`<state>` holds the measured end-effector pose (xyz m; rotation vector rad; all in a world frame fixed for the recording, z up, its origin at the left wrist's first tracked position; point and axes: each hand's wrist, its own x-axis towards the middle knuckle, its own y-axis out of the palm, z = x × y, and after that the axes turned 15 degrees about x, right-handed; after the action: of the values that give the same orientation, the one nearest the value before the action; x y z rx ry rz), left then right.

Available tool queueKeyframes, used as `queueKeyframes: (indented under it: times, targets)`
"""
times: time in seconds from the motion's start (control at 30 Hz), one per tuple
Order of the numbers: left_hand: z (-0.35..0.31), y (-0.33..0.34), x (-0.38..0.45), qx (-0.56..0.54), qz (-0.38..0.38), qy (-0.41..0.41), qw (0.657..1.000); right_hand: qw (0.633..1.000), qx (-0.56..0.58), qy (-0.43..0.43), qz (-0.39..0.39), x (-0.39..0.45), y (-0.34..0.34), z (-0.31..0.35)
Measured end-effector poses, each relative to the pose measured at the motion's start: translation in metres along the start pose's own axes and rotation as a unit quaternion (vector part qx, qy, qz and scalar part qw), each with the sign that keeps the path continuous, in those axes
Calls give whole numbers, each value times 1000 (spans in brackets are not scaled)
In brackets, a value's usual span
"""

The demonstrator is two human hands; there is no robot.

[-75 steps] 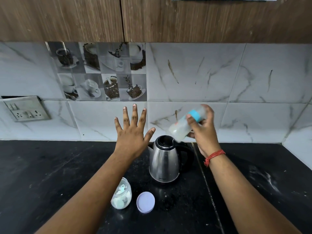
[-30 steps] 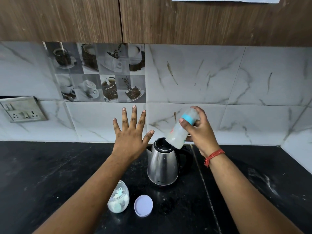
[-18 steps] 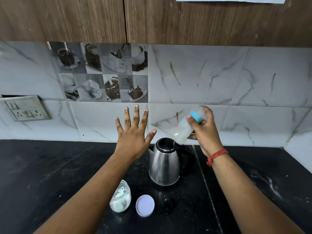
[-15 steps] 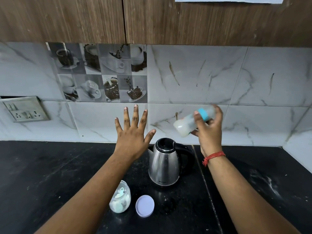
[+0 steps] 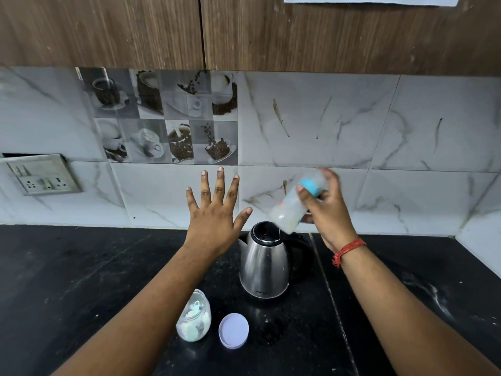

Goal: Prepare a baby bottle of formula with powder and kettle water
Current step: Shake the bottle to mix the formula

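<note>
Above the kettle, the right hand point(image 5: 326, 210) makes its grip around the baby bottle point(image 5: 295, 204), fingers and thumb curled round the upper part near the blue collar point(image 5: 310, 186). That bottle is blurred and tilted, its base angled down and to the left over the kettle's open top, with pale milky liquid showing through the clear wall. A red thread band point(image 5: 348, 251) circles the right wrist. To the left, the left hand point(image 5: 214, 213) hangs in the air with its palm facing down and all 5 fingers straight and spread apart, touching nothing. Beneath both hands stands the steel kettle point(image 5: 264, 270), upright on the black desk point(image 5: 67, 280), its spout towards the left and its black handle towards the right. Nearer the camera, just left of the kettle's base, sits a small clear jar point(image 5: 193, 320) holding white powder and a pale green scoop, partly hidden by the left forearm. Just beside the jar, to its right, a round lilac lid point(image 5: 233, 330) lies flat on the desk. Behind everything runs a marbled tile wall point(image 5: 352, 126) with a panel of coffee-cup pictures, a switch plate point(image 5: 43, 175) at far left, and wooden cabinets point(image 5: 244, 31) overhead.
</note>
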<state>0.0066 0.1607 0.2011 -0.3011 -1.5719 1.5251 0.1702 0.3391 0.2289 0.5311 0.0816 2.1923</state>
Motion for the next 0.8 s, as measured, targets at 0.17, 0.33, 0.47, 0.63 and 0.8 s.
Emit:
queueKeyframes:
  times: [0.17,0.33,0.47,0.63,0.8]
  targets:
    - [1,2,1,-6,0,-3,1000,997,42,-31,-49,1,-5,1]
    - [1,3,1,-4,-4,-1,1000,999,-18,-47,-15,-3,-1,0]
    - [2,2,1,0,-4,2,1000,998,-56,-34,21,-2,2,1]
    - [2,0,2,-2,-3,-7,1000,998,12,-46,-42,-1,1,1]
    - [2,-1,1,-1,2,-5,1000,997,17,-57,-56,0,0,-3]
